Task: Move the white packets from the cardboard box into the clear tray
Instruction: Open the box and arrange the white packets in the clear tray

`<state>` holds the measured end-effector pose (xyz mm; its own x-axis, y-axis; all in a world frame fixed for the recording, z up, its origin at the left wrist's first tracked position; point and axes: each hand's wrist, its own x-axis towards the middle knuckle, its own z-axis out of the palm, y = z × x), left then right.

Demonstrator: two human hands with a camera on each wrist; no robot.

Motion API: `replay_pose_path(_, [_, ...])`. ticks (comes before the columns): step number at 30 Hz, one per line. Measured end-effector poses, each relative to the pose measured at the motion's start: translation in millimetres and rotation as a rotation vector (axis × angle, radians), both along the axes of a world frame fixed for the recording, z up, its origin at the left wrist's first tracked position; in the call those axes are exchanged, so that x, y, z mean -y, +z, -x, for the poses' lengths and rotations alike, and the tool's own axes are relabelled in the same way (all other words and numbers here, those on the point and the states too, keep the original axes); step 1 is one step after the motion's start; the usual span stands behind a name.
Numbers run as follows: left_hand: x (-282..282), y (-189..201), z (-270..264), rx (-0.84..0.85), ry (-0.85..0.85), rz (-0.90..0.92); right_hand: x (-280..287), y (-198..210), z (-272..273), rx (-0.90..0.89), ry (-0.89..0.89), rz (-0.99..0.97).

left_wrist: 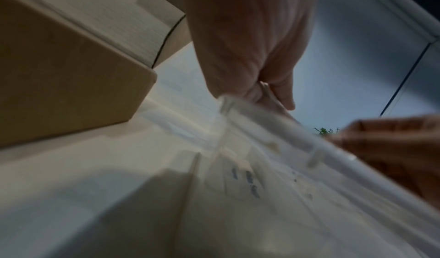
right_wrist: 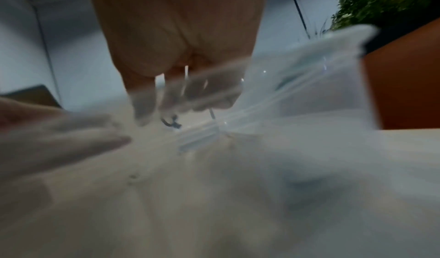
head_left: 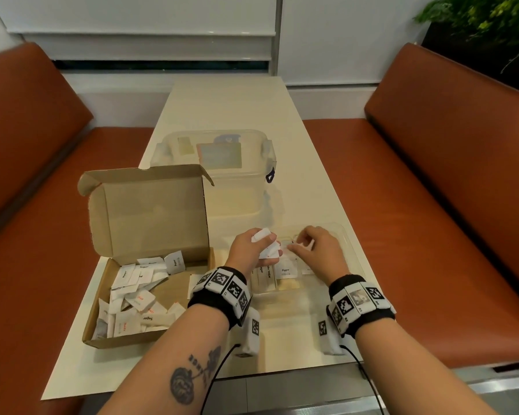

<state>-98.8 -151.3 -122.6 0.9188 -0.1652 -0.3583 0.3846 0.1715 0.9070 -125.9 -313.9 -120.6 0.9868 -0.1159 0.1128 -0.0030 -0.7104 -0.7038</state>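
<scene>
Left hand (head_left: 250, 250) gripping a bunch of packets (head_left: 264, 244) over tray (head_left: 346, 244), right hand (head_left: 316, 247) fingers curled, pinching one packet inside; box (head_left: 150, 295) at left.

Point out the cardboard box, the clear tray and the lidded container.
cardboard box (head_left: 150, 211), head view, inside of raised lid.
clear tray (head_left: 346, 244), head view, right rim.
lidded container (head_left: 219, 154), head view, lid top.

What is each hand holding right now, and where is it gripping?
The left hand grips a bunch of white packets, fingers curled round their middle. The right hand reaches into the clear tray; whether it pinches a packet cannot be told.
</scene>
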Motion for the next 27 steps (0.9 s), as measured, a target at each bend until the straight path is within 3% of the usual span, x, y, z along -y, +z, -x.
replay_pose_path(4, [0, -1, -2, 0.014, -0.020, -0.020, -28, 9, 0, -0.074, 0.078, -0.193])
replay_pose_path(15, [-7, 5, 5, -0.063, -0.202, 0.127, -24, 3, -6, -0.085, -0.067, -0.373])
replay_pose_path(19, [-7, 6, 4, -0.052, -0.130, 0.104, -20, 6, -6, -0.078, -0.108, -0.475])
replay_pose_path(23, [-10, 4, 0, 0.014, 0.016, 0.023, -8, 12, -8, -0.152, -0.051, -0.319])
replay_pose_path(27, [-9, 3, 2, 0.079, -0.018, -0.045, -2, 16, -8, -0.283, 0.074, -0.102])
